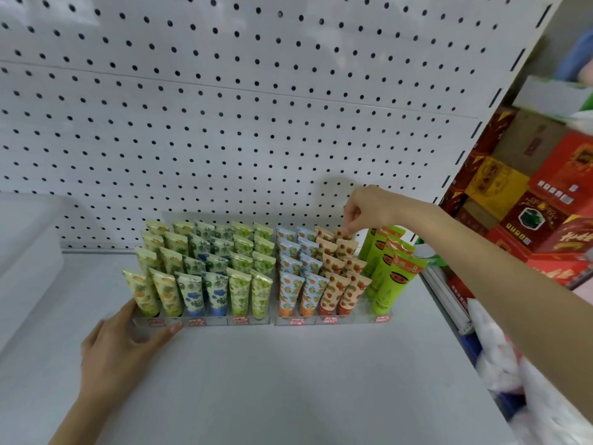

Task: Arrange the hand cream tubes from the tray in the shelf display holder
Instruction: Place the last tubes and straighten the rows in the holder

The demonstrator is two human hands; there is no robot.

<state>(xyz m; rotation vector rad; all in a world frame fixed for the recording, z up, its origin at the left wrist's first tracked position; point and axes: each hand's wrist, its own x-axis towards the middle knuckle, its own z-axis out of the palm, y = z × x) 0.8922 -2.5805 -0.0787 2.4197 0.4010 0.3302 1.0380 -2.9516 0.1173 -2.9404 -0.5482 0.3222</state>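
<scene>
Two clear acrylic display holders, the left holder (205, 322) and the right holder (353, 318), stand side by side on the white shelf, filled with rows of upright hand cream tubes. My right hand (362, 207) reaches over the back right and pinches the top of a peach strawberry-print tube (340, 234) in the rear row. My left hand (125, 345) rests against the left holder's front left corner, thumb along its front edge. Taller green tubes (385, 268) fill the far right column.
A white pegboard (224, 123) backs the shelf (272, 380). A translucent white tray (29, 252) sits at the left. Red and yellow boxes (545, 200) are stacked on the neighbouring shelf at right, with a white plastic bag (519, 374) near the right edge.
</scene>
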